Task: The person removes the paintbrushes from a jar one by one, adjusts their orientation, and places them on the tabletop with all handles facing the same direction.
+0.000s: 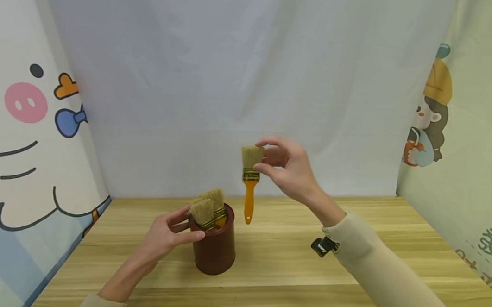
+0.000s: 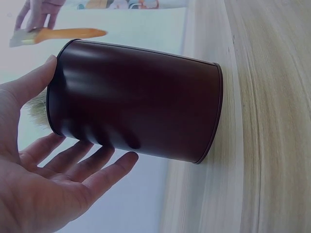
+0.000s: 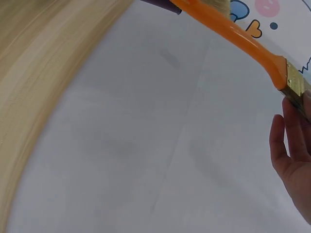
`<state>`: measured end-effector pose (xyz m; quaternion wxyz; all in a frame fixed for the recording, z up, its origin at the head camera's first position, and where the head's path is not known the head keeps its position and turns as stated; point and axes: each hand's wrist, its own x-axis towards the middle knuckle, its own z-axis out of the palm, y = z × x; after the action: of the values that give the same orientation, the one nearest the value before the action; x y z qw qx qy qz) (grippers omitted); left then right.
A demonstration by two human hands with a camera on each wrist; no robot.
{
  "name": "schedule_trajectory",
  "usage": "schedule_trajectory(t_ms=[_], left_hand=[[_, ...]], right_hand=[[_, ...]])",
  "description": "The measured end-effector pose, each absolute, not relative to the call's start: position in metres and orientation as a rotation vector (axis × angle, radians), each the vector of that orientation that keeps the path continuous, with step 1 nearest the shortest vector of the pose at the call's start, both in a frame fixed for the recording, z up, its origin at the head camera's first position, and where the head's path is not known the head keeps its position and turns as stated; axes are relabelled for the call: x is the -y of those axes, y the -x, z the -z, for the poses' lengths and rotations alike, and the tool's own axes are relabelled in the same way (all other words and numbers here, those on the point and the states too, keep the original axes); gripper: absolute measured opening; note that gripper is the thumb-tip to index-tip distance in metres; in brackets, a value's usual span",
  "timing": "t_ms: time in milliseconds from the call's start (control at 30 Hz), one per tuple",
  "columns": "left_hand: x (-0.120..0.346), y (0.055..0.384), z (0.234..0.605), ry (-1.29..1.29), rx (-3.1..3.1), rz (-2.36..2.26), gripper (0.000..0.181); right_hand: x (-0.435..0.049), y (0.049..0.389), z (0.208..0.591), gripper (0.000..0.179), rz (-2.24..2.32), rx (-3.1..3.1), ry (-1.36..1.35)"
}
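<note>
A paintbrush (image 1: pixel 249 186) with an orange handle and pale bristles hangs upright, handle down, above the table. My right hand (image 1: pixel 286 167) pinches it by the bristle end, near the gold metal band; in the right wrist view, the orange handle (image 3: pixel 238 34) slants away from the fingers. To the left, a dark red-brown can (image 1: pixel 215 252) stands on the table. It holds more paintbrushes (image 1: pixel 203 211), bristles up, their handles hidden inside. My left hand (image 1: pixel 166 234) holds the can near its rim, with the thumb (image 2: pixel 36 80) and fingers on opposite sides.
The wood-grain table (image 1: pixel 302 266) runs back to a white cloth wall (image 1: pixel 246 70). Printed cartoon panels stand at the left (image 1: pixel 29 155) and right (image 1: pixel 460 170). A black strap device (image 1: pixel 323 246) is at the right wrist.
</note>
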<state>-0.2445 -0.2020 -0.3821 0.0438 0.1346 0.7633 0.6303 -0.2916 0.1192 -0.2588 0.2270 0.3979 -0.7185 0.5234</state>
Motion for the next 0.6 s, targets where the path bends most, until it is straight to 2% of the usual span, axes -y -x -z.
schedule_trajectory(t_ms=[600], left_hand=[[0.202,0.245,0.381,-0.404,-2.329,-1.919,0.094]], right_hand=[[-0.145,0.308,0.331,0.040,-1.450,2.288,-0.847]])
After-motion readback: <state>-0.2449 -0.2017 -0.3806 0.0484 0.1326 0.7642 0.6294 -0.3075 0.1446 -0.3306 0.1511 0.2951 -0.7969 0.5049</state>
